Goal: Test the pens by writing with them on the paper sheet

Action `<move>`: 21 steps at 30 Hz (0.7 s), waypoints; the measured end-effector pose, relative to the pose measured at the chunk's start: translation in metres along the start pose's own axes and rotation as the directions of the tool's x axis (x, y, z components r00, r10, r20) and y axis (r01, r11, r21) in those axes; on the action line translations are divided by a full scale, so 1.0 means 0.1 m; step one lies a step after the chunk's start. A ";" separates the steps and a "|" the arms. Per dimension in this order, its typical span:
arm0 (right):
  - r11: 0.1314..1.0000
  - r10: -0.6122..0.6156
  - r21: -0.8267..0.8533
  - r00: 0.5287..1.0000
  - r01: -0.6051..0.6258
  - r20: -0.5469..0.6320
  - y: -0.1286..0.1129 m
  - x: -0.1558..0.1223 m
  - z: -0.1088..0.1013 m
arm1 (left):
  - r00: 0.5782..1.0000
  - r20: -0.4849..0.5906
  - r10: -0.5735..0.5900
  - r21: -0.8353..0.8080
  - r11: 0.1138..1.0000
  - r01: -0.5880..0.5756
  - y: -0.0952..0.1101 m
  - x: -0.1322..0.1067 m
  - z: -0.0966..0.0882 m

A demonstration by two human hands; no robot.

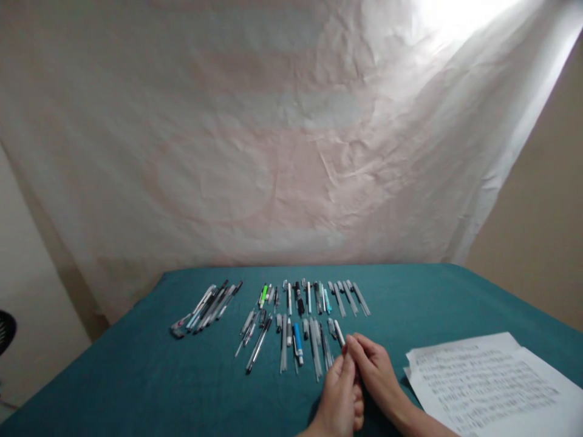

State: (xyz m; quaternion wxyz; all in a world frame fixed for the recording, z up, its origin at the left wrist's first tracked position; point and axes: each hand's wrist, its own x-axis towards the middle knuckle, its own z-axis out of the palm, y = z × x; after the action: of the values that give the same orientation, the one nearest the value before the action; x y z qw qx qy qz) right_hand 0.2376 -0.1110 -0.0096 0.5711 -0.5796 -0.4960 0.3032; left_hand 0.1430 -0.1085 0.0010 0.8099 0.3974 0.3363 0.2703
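Observation:
Several pens (296,318) lie in rows on a teal tablecloth (136,376), with a separate bunch of pens (207,306) to the left. My left hand (339,397) and my right hand (376,370) meet just in front of the rows. Their fingertips press together around a white pen (339,334) with a red end. The right hand's fingers curl onto that end, and the left hand's fingers close beside them.
Printed paper sheets (487,379) lie at the right front of the table. A creased white cloth backdrop (273,152) hangs behind the table. A dark object (5,331) shows at the left edge of view.

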 end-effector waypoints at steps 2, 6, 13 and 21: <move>0.998 0.040 0.042 0.999 -0.039 -0.031 0.00 0.02 -0.01 | 1.000 0.013 0.017 -0.017 1.000 -0.016 -0.03 0.01 -0.02; 0.984 0.130 0.138 0.982 -0.110 -0.140 0.05 0.14 -0.09 | 0.996 0.034 0.076 -0.075 0.994 -0.074 -0.08 0.04 -0.06; 0.990 0.137 0.027 0.990 -0.137 0.017 0.29 0.42 -0.27 | 0.992 0.036 0.123 -0.119 0.986 -0.118 -0.14 0.09 -0.11; 0.930 0.191 -0.332 0.979 -0.157 0.074 0.38 0.63 -0.24 | 0.986 0.068 0.154 -0.090 0.985 -0.148 -0.16 0.07 -0.11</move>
State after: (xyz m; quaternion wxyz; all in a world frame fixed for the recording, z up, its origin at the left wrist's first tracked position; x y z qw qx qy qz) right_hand 0.2886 -0.0561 -0.0288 0.4121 -0.6906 -0.5149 0.2969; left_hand 0.1419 -0.1071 -0.0190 0.8153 0.3967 0.2629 0.3300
